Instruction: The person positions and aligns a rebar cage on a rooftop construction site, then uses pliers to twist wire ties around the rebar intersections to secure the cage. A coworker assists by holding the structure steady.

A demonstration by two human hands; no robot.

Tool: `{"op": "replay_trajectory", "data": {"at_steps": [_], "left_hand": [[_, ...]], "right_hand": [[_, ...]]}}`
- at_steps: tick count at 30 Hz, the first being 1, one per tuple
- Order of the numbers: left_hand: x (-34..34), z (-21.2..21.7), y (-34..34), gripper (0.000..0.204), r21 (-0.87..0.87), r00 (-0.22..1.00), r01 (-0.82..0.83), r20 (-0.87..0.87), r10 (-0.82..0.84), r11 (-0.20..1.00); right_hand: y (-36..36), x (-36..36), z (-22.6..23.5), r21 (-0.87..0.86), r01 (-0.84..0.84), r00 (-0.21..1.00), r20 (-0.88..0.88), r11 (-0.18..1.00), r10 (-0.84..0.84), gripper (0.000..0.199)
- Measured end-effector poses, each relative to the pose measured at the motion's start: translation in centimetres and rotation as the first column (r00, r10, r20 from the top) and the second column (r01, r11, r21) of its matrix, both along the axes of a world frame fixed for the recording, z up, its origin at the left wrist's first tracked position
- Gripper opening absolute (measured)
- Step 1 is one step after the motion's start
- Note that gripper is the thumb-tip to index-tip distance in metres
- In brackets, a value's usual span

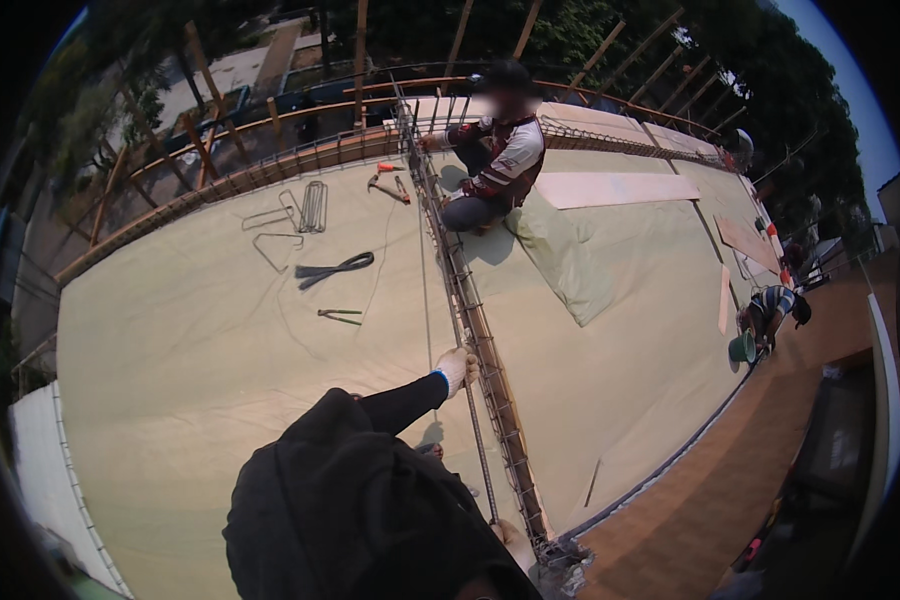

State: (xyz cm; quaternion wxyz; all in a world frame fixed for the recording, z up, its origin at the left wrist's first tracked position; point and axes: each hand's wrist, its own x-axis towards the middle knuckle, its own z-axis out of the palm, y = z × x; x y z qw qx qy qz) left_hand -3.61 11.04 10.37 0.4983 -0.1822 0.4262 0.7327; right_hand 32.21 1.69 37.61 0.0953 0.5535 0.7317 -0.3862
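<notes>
green tarp deck (190,380), rebar cage (475,320), pliers (340,316)

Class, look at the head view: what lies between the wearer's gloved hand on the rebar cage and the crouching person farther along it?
In the head view, only the long rebar cage spans that stretch, from the gloved hand to the crouching person; pale sheeting lies either side.

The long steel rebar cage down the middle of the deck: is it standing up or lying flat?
Lying flat. The rebar cage runs along the pale deck sheet from the seated co-worker toward the camera, and a gloved hand rests on it.

One black-sleeved arm reaches forward, its white-gloved hand (457,368) with fingers curled.
</notes>
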Motion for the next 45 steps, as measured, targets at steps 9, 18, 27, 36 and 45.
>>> {"op": "replay_trajectory", "data": {"at_steps": [9, 18, 27, 36, 45], "left_hand": [[-10.7, -3.8, -1.9, 0.022, 0.326, 0.986, -0.168, 0.075, 0.152, 0.93], [-5.3, 5.6, -0.1, 0.039, 0.1, 0.997, -0.071, 0.001, 0.071, 0.992], [-0.8, 9.9, -3.9, 0.044, 0.171, 0.986, -0.094, 0.155, 0.067, 0.981], [-5.4, 11.0, -0.8, 0.041, 0.219, 0.98, -0.167, 0.145, 0.137, 0.961], [-10.2, 19.2, 2.3, 0.034, 0.26, 0.942, -0.226, 0.304, 0.143, 0.939]], "right_hand": [[1.4, -7.4, 3.0, 0.177, -0.224, 0.964, -0.105, 0.958, 0.245, 0.032], [5.0, -4.7, -5.5, 0.093, -0.009, 0.991, -0.131, 0.996, 0.021, 0.031], [2.7, -8.6, 2.0, -0.233, 0.139, 0.989, -0.024, 0.962, -0.149, 0.031], [3.5, -13.2, 7.0, 0.311, -0.315, 0.949, 0.113, 0.896, 0.294, 0.039], [4.2, -19.5, 16.7, 0.491, -0.425, 0.902, 0.295, 0.761, 0.314, 0.033]]}}
